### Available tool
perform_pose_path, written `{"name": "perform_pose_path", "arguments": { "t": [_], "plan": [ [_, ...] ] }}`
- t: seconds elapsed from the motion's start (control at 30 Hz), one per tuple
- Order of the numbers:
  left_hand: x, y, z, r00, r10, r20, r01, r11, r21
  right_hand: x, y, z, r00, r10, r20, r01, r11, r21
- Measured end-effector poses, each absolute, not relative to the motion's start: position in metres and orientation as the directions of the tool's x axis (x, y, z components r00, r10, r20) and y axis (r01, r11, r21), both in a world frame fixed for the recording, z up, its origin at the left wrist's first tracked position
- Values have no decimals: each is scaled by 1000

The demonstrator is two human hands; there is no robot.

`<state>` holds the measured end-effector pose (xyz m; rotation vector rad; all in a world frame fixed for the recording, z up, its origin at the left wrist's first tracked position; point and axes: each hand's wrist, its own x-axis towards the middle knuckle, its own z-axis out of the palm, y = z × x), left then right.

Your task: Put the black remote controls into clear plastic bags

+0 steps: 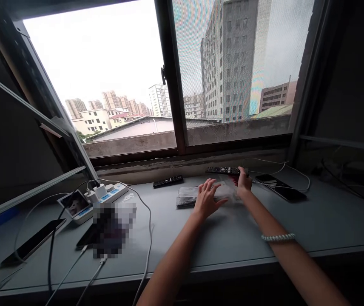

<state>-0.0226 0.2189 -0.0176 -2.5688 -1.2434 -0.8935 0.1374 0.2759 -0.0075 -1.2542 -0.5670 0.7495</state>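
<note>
A clear plastic bag (pixel 188 196) with something dark inside lies on the grey table (pixel 233 238) near the window. My left hand (pixel 206 198) rests flat on the bag with its fingers spread. My right hand (pixel 243 182) is curled at the bag's right end, against the near end of a black remote (pixel 223 170); what it grips is hidden. A bead bracelet (pixel 278 237) circles my right forearm.
A second black remote (pixel 168 181) lies left of the bag. A phone (pixel 280 187) on a white cable lies to the right. At the left sit a white power strip (pixel 105 196) with chargers, a small photo (pixel 74 203), another phone (pixel 32 243) and several cables.
</note>
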Motion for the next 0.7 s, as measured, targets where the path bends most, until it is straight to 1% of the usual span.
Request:
{"name": "perform_pose_path", "arguments": {
  "t": [0.07, 0.13, 0.23, 0.3, 0.4, 0.5, 0.63, 0.7],
  "plan": [
    [-21, 220, -23, 507, 696, 508, 746, -649, 146, 137, 276, -6, 618, 786, -31, -230, 143, -963],
    [-20, 221, -26, 525, 716, 460, 741, -650, 167, 134, 273, -1, 582, 810, -70, -307, 139, -941],
    [-21, 222, -25, 516, 724, 458, 738, -647, 191, 130, 268, 4, 538, 833, -131, -388, 106, -915],
    [-22, 221, -22, 497, 721, 483, 734, -646, 208, 129, 267, 5, 527, 840, -129, -372, 91, -924],
    [-25, 221, -18, 459, 718, 524, 731, -640, 237, 129, 267, 3, 532, 843, -77, -303, 105, -947],
    [-28, 223, -19, 436, 736, 517, 732, -625, 272, 130, 268, 1, 534, 844, -46, -269, 118, -956],
    [-27, 225, -29, 474, 766, 433, 735, -615, 284, 129, 268, 1, 532, 841, -97, -314, 89, -945],
    [-26, 226, -32, 479, 763, 434, 733, -620, 280, 128, 267, 2, 543, 829, -134, -348, 77, -934]
  ]
}}
